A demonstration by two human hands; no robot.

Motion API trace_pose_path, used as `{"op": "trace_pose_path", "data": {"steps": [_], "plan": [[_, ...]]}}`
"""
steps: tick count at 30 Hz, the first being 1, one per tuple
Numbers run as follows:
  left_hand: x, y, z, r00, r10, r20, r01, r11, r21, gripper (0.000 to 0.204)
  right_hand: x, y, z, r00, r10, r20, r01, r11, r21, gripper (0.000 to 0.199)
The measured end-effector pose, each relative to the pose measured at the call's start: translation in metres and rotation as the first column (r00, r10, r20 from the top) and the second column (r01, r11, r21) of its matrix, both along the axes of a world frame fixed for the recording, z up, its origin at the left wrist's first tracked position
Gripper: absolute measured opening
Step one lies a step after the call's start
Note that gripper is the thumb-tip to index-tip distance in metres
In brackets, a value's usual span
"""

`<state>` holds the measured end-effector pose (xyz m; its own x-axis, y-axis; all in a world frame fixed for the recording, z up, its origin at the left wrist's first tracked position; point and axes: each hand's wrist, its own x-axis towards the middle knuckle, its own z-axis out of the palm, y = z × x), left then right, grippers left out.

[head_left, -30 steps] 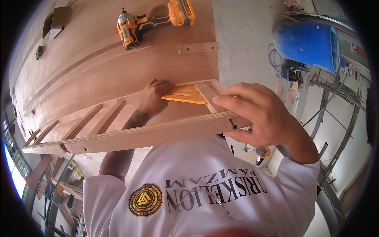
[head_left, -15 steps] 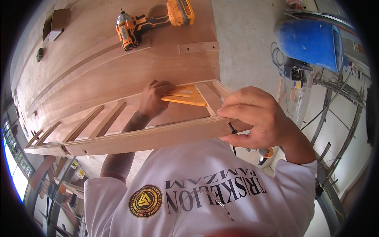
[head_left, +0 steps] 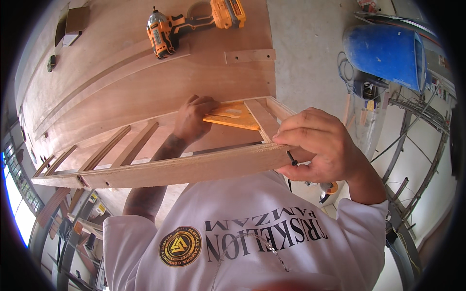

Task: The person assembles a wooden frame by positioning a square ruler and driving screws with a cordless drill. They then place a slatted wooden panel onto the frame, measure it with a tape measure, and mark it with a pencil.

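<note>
Both hands on a ladder-like wooden frame [head_left: 213, 164], held over a large plywood sheet [head_left: 204, 77]. Left hand [head_left: 195, 118] reaches inside the frame, fingers curled, gripping the left end of a yellow-orange triangular square [head_left: 235, 116]; fingertips partly hidden. Square is flat, inside the frame toward its right end, its right edge against the rightmost crosspiece [head_left: 262, 119]. Left forearm passes behind the near rail [head_left: 145, 177].

Right hand [head_left: 318, 144] grips the right end of the frame: fingers on the upper edge of the near rail, thumb at the lower edge. Dark screw [head_left: 291, 158] sticks out of the rail's outer face, between the fingers and thumb. More crosspieces [head_left: 136, 144] span the left part of the frame, set apart from each other.

Orange-and-black power driver [head_left: 162, 36] lies on its side on the sheet, beyond the frame. Short wooden strip [head_left: 250, 56] with two dark holes near the sheet's right edge; long thin strip [head_left: 145, 68] to its left. Open cardboard box [head_left: 77, 19] far left, small dark object [head_left: 51, 63] near it, too small to identify. Blue barrel [head_left: 383, 56] lies right of the sheet, cable [head_left: 345, 68] beside it. Person wears a white shirt [head_left: 194, 208].
</note>
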<state>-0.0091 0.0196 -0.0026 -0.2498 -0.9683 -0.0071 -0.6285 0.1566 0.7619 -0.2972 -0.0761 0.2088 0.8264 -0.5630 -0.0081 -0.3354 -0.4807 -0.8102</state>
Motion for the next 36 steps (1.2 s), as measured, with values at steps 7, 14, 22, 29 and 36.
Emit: {"op": "trace_pose_path", "data": {"steps": [7, 14, 22, 29, 36], "plan": [[0.001, -0.001, 0.001, 1.0, -0.026, 0.017, 0.025, 0.999, 0.032, 0.033, 0.004, 0.002, -0.002, 0.999, -0.026, 0.023, 0.026, 1.0, -0.001, 0.041], [-0.001, 0.001, 0.003, 1.0, 0.008, 0.028, -0.008, 1.0, 0.025, 0.036, 0.01, 0.002, -0.006, 0.997, 0.006, 0.07, -0.003, 0.998, -0.055, 0.039], [0.0, -0.001, 0.001, 1.0, -0.011, -0.012, 0.011, 1.0, 0.006, 0.035, 0.009, 0.003, -0.008, 0.996, -0.003, 0.09, 0.009, 0.998, -0.06, 0.039], [0.002, -0.003, 0.004, 0.999, -0.045, 0.006, 0.045, 0.999, 0.03, 0.039, 0.007, 0.008, -0.01, 0.992, -0.079, 0.094, 0.078, 0.997, 0.009, 0.038], [0.002, -0.003, -0.002, 0.999, -0.049, -0.001, 0.049, 0.999, -0.007, 0.038, 0.004, 0.006, -0.005, 0.995, -0.091, 0.051, 0.092, 0.996, -0.009, 0.038]]}}
